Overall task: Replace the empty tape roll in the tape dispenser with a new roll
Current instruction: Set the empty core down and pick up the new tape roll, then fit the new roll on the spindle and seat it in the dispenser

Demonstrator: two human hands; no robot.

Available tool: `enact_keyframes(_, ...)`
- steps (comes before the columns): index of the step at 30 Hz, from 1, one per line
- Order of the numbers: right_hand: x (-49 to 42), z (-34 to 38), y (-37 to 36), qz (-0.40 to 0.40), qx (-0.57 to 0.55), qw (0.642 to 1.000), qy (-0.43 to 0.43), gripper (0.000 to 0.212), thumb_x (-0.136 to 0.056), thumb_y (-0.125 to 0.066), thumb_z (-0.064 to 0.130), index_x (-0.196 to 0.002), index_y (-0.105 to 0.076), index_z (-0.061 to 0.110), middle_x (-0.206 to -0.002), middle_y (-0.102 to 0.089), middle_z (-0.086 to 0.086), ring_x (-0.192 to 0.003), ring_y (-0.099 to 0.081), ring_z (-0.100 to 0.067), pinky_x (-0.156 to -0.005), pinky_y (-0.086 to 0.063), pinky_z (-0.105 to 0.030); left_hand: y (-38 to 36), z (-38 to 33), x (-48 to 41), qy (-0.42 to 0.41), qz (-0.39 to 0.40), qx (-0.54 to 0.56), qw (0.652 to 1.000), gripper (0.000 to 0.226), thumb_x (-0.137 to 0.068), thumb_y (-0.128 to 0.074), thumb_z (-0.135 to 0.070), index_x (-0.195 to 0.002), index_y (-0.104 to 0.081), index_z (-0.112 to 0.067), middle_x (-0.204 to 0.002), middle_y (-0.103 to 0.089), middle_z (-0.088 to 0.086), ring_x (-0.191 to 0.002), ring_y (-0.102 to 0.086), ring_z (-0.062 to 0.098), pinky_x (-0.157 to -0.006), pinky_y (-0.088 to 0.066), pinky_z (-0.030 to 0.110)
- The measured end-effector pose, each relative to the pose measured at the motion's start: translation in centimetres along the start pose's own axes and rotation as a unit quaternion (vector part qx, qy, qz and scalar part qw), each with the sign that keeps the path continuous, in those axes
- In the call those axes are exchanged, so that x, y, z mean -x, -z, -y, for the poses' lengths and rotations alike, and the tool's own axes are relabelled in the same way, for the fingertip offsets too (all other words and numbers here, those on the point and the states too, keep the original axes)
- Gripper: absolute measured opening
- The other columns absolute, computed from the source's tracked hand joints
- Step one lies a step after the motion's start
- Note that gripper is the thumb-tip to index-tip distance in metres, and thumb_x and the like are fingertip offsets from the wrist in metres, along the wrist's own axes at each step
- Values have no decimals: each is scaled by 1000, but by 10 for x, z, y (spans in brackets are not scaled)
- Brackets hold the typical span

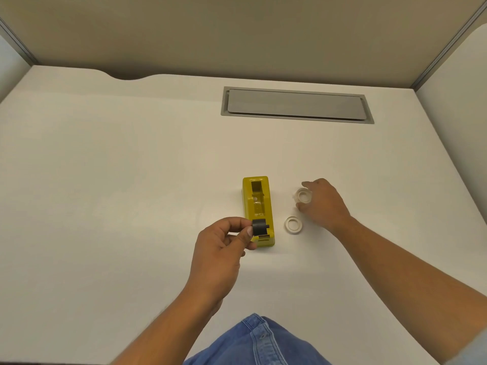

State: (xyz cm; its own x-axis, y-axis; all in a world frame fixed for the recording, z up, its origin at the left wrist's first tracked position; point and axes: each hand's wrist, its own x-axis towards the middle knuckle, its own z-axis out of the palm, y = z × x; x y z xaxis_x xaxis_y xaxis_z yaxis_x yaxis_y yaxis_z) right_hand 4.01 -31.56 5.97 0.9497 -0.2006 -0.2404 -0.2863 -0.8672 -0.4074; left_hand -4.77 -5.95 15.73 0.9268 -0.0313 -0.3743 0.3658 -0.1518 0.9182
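Observation:
A yellow tape dispenser [259, 204] stands on the white desk, its roll bay empty. My left hand [221, 248] pinches a black spindle hub [259, 226] between thumb and fingers, just above the dispenser's near end. To the right, my right hand [322, 204] holds a clear tape roll [303, 195] by its rim, tilted on edge at the desk surface. A flat white ring, a bare tape core [293, 225], lies on the desk between the dispenser and my right wrist.
A grey cable hatch [296, 105] is set into the desk at the back. Beige partition walls close in the desk behind and on both sides. Blue denim [257, 343] shows at the bottom edge.

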Motion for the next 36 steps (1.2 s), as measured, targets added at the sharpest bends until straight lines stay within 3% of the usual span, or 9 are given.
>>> enact_keyframes(5, -1, -5, -2, 2, 0, 1000, -15, 48, -78, -67, 24, -125, -59, 25, -123, -55, -6, -113, -55, -27, -85, -49, -38, 2, 2, 1, 1, -1, 4, 1000, 13, -92, -61, -20, -91, -70, -29, -71, -74, -9, -74, -67, 12, -68, -51, 26)
enact_keyframes(10, 6, -9, 1, -30, -45, 998, -11, 44, -70, -73, 23, -113, -63, 21, -108, -61, -4, -98, -59, -24, -80, -50, -36, 2, 1, 2, 0, -1, 3, 1000, 13, -92, -61, -20, -91, -70, -29, -74, -74, -9, -78, -68, 19, -71, -54, 30)
enact_keyframes(13, 20, -4, 12, -73, -115, 991, -5, 40, -67, -78, 26, -103, -62, 23, -103, -64, 3, -85, -63, -17, -73, -50, -32, 2, -1, 2, -2, 0, -1, 1000, 14, -92, -61, -21, -91, -70, -31, -74, -74, -11, -76, -68, 14, -68, -53, 26)
enact_keyframes(15, 37, 5, 24, -114, -203, 973, 0, 34, -68, -79, 31, -97, -61, 28, -97, -66, 13, -75, -64, -7, -64, -48, -22, 2, -3, 1, -7, 0, 3, 1000, 15, -92, -61, -20, -91, -69, -31, -75, -73, -13, -74, -68, 10, -68, -52, 25)
enact_keyframes(18, 67, 25, 40, -109, -320, 941, 39, 27, -73, -77, 38, -95, -62, 33, -96, -68, 17, -71, -65, -5, -54, -47, -15, 1, -8, -1, -13, -1, 17, 1000, 15, -92, -60, -17, -91, -70, -29, -77, -73, -13, -72, -68, 6, -67, -52, 24)
enact_keyframes(21, 95, 40, 48, -50, -379, 919, 95, 32, -72, -78, 27, -100, -63, 31, -99, -69, 10, -77, -68, -12, -59, -50, -18, -1, -11, -2, -13, 6, 20, 1000, 15, -92, -60, -17, -93, -69, -28, -76, -73, -13, -71, -68, 4, -70, -54, 29)
enact_keyframes(25, 116, 54, 49, -1, -410, 904, 125, 38, -68, -80, 21, -102, -65, 30, -102, -70, 7, -79, -68, -18, -66, -52, -22, 1, -14, 1, -18, 14, 26, 999, 13, -92, -61, -17, -95, -70, -26, -83, -73, -8, -72, -68, 3, -70, -51, 24)
enact_keyframes(32, 133, 72, 47, 31, -423, 890, 165, 45, -66, -80, 27, -108, -65, 31, -107, -69, 6, -87, -68, -25, -73, -54, -26, 11, -16, 6, -34, 20, 8, 999, 13, -91, -62, -18, -93, -71, -27, -80, -73, -9, -73, -68, 7, -63, -49, 18)
enact_keyframes(36, 135, 80, 47, 39, -433, 884, 174, 45, -67, -81, 20, -108, -65, 27, -108, -69, 3, -85, -68, -26, -72, -54, -27, 15, -15, 8, -37, 19, 2, 999, 14, -91, -62, -18, -88, -71, -29, -77, -73, -12, -72, -68, 7, -60, -49, 15)
